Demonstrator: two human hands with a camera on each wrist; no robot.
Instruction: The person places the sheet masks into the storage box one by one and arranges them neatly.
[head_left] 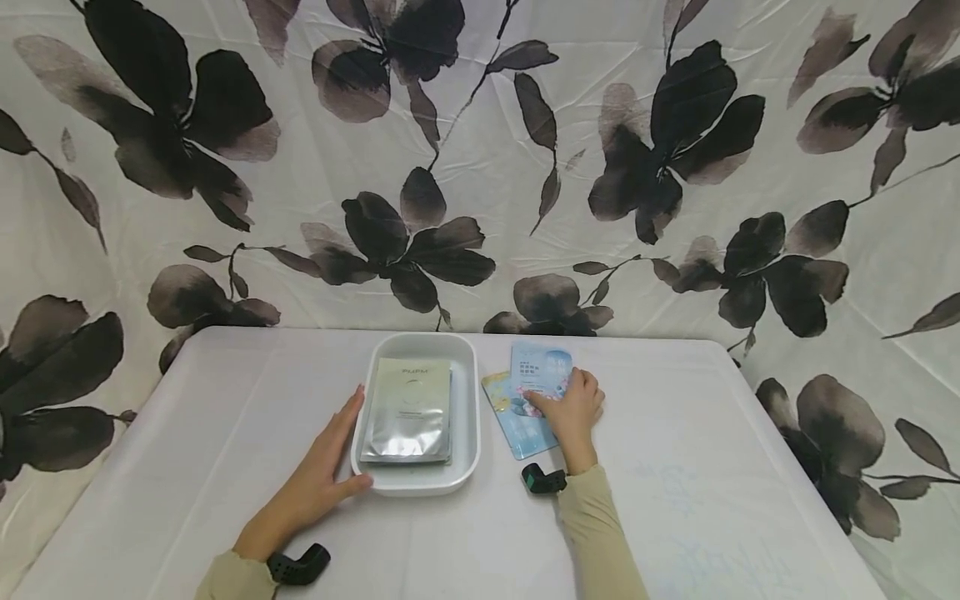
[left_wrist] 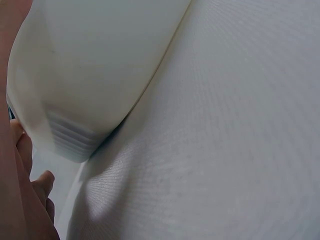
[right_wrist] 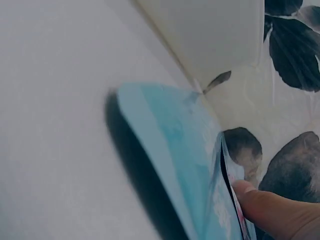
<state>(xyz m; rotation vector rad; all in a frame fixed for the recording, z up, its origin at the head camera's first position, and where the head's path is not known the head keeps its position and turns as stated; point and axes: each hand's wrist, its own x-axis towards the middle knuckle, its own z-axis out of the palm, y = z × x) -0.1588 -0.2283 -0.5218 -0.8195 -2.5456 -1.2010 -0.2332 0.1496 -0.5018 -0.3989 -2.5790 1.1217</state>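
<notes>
A white rectangular tray [head_left: 467, 467] stands mid-table with pale green and silver mask packets [head_left: 412, 408] lying stacked in it. Along the tray's left side lies my left hand [head_left: 318, 475], its fingers straight and thumb spread near the front corner. The left wrist view has the tray's outer wall [left_wrist: 100, 60] close up. To the right of the tray, my right hand [head_left: 572, 417] pinches a light blue mask packet [head_left: 538, 367] by its sides. Beneath that one, a second blue packet [head_left: 525, 435] with a yellow corner lies at a slant. In the right wrist view, my thumb [right_wrist: 265, 205] presses the upper packet's edge.
A white cloth covers the table [head_left: 712, 467], whose far edge meets a hanging floral curtain [head_left: 525, 167]. Black wrist cameras [head_left: 300, 565] sit on both wrists. Faint bluish marks show on the cloth at the front right.
</notes>
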